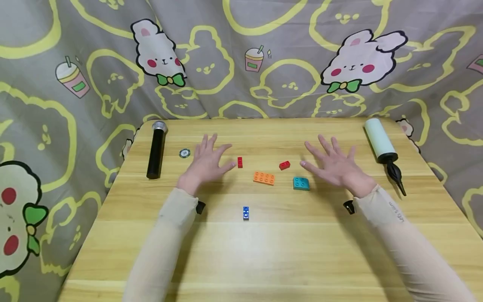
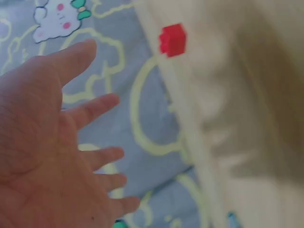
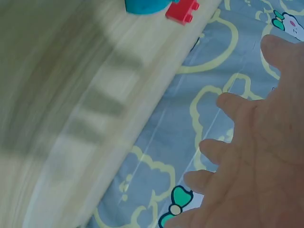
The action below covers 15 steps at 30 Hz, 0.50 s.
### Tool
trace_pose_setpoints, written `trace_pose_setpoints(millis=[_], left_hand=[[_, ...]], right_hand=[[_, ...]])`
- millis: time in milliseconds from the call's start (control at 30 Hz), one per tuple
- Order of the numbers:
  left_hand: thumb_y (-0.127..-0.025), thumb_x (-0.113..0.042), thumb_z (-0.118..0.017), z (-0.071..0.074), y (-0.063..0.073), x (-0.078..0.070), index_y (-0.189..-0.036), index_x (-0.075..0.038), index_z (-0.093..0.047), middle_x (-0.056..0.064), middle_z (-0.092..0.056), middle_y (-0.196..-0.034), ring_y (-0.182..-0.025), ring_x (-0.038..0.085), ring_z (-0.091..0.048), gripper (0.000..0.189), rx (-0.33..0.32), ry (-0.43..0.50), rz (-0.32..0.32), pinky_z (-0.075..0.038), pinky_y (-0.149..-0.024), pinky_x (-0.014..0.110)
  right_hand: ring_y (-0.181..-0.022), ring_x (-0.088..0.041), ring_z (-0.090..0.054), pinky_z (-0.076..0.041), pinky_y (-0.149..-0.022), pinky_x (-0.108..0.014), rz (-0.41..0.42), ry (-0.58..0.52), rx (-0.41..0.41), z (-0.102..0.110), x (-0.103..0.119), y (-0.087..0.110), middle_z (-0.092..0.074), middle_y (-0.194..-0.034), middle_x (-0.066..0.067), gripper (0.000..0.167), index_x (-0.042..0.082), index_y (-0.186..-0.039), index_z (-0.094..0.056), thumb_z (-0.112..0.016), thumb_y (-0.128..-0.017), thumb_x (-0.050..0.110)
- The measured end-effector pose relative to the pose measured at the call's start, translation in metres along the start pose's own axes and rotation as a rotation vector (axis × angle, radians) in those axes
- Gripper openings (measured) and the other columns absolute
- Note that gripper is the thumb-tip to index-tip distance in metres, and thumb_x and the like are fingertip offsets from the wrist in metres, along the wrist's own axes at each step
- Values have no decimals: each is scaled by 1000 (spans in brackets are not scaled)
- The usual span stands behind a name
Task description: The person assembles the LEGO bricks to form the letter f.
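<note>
Both hands hover palm down over the wooden table with fingers spread, holding nothing. My left hand [image 1: 206, 161] has its thumb close to a small red toy brick [image 1: 240, 162], which also shows in the left wrist view [image 2: 174, 40]. The right hand [image 1: 332, 164] is nearest to a second red brick [image 1: 284, 165] and a teal brick [image 1: 301, 183]. Between the hands lies an orange brick [image 1: 264, 178], studs up. Closer to me sits a blue brick [image 1: 246, 213]. In the right wrist view, the teal brick [image 3: 145, 5] and red brick [image 3: 182, 11] are partly cut off.
A black microphone [image 1: 156, 150] lies at the table's left side, with a round "20" chip [image 1: 184, 153] beside it. At the right lies a pale cylinder with a black nozzle [image 1: 380, 140]. A patterned curtain [image 1: 234, 96] hangs behind the wooden table [image 1: 286, 260].
</note>
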<state>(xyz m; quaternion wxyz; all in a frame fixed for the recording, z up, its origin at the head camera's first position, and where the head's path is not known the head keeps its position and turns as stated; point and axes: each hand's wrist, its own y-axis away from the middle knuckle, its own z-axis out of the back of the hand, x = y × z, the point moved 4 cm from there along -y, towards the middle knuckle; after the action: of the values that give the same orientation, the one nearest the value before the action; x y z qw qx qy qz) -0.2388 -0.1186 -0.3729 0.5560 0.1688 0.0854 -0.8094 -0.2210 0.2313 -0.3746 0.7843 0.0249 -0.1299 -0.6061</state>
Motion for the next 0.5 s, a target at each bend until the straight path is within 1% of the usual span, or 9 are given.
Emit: trace_pose_setpoints(millis=[67,133,200,233,300,367,433,500], left_hand=[[-96,-44,-61,-11,-8,0,-145,-14,-47,21,-21,-158,-146,40,-8,59,4,28,-33,-8,-112,59],[-95,-40,-65,-22,-16,-1,-141,-10,-52,19,-37,-150,-141,38,-26,56,20,50,-50,-19,-112,55],[-93,-38,-68,-31,-24,-1,-137,-8,-56,17,-49,-139,-131,35,-41,55,37,61,-52,-29,-108,51],[-92,-37,-71,-35,-27,-1,-136,-7,-56,15,-53,-135,-126,33,-45,55,47,66,-47,-32,-106,49],[-89,-36,-74,-42,-33,0,-135,-7,-57,14,-56,-129,-120,31,-49,57,58,59,-33,-36,-103,46],[-86,-36,-78,-46,-37,0,-134,-8,-57,13,-56,-125,-116,30,-49,59,61,51,-20,-37,-101,45],[-84,-36,-80,-49,-40,-1,-134,-9,-57,11,-55,-124,-115,29,-49,61,59,40,-11,-38,-100,44],[-83,-36,-80,-50,-44,-2,-133,-10,-57,10,-54,-123,-115,29,-48,60,52,38,-10,-37,-100,44]], right_hand=[[-143,-50,2,9,-93,-80,6,-18,14,-5,3,-1,3,-162,-18,84,26,-160,-12,-26,-93,76],[-143,-50,-7,3,-95,-80,23,-41,18,-9,6,-3,-6,-161,-22,85,23,-159,-16,-30,-93,75],[-140,-49,-22,-11,-100,-76,52,-58,4,-12,10,-6,-20,-157,-26,84,17,-158,-24,-38,-94,71],[-136,-48,-30,-18,-101,-73,70,-63,-9,-14,12,-8,-28,-153,-28,82,14,-156,-29,-42,-95,68],[-127,-44,-45,-34,-98,-65,114,-71,-53,-15,18,-13,-44,-143,-28,76,7,-149,-41,-51,-96,60],[-115,-39,-56,-45,-90,-57,148,-78,-94,-16,23,-17,-56,-130,-25,68,2,-142,-50,-58,-96,52],[-106,-34,-62,-49,-83,-53,162,-87,-119,-17,27,-22,-63,-120,-21,61,1,-134,-56,-62,-95,47],[-96,-31,-65,-52,-76,-50,150,-105,-129,-20,29,-27,-67,-111,-18,57,0,-129,-59,-65,-94,45]])
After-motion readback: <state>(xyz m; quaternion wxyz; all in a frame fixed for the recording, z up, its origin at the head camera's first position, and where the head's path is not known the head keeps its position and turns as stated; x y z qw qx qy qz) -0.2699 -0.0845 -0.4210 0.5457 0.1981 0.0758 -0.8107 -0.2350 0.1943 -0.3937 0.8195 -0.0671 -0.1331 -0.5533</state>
